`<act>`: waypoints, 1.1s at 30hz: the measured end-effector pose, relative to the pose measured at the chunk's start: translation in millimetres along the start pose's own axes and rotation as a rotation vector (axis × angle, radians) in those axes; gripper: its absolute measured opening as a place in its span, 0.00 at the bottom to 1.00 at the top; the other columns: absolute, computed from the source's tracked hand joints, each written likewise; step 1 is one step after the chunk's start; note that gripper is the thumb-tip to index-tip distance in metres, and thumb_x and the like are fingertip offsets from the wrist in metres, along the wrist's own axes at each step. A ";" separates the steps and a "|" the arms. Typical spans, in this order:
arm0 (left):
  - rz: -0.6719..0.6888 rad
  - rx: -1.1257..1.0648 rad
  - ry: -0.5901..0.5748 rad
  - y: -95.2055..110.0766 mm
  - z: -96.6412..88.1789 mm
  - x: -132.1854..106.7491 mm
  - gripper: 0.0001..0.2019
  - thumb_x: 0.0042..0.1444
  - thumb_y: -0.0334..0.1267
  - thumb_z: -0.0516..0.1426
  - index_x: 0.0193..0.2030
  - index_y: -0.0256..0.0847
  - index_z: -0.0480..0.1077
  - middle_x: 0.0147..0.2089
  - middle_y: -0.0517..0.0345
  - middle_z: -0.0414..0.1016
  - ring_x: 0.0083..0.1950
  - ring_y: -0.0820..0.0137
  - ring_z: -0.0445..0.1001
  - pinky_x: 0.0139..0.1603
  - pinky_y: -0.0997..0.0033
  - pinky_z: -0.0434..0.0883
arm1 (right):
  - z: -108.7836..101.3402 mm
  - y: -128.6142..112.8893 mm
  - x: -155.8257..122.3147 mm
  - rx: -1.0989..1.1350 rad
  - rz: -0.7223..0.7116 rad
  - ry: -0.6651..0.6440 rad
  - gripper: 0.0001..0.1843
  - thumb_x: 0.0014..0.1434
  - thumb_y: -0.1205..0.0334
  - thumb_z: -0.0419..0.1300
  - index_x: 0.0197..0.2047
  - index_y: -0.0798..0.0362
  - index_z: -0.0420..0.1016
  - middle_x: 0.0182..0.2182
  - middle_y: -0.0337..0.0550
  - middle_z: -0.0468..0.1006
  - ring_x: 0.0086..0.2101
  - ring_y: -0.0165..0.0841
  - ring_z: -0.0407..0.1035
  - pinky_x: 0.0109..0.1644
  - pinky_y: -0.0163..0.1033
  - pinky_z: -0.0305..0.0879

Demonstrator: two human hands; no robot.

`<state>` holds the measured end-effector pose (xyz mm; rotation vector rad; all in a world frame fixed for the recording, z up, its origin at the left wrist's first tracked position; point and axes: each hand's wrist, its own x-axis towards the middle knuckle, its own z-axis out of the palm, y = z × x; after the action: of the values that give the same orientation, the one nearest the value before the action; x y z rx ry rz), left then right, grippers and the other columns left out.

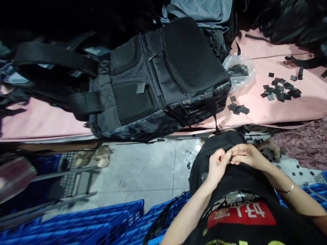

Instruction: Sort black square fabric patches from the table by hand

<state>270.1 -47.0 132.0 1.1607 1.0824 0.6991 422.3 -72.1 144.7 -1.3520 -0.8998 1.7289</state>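
Above my lap, my left hand and my right hand meet at the fingertips. Both are pinched closed; whatever lies between the fingers is too small or hidden to make out. Ahead of them a black backpack lies on the pink table, mesh panels facing up and straps toward the left. Two small dark square pieces rest on it. Right of the backpack, loose dark squares sit near a clear plastic bag holding more of them.
A larger scatter of dark squares and black straps lie at the table's right. Another grey-black bag stands behind the backpack. Blue plastic crates are on the floor below left, with shoes under the table.
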 end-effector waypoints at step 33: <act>0.236 0.389 -0.008 -12.5 -12.2 7.8 0.07 0.50 0.40 0.59 0.27 0.40 0.71 0.28 0.58 0.72 0.28 0.72 0.66 0.31 0.73 0.63 | -0.1 19.4 12.5 -0.496 -0.162 0.299 0.05 0.48 0.65 0.58 0.29 0.52 0.75 0.27 0.41 0.79 0.29 0.35 0.73 0.34 0.37 0.68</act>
<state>260.4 -39.3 117.5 1.6435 1.1149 0.6807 417.8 -70.2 122.1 -1.7418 -1.2728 1.1786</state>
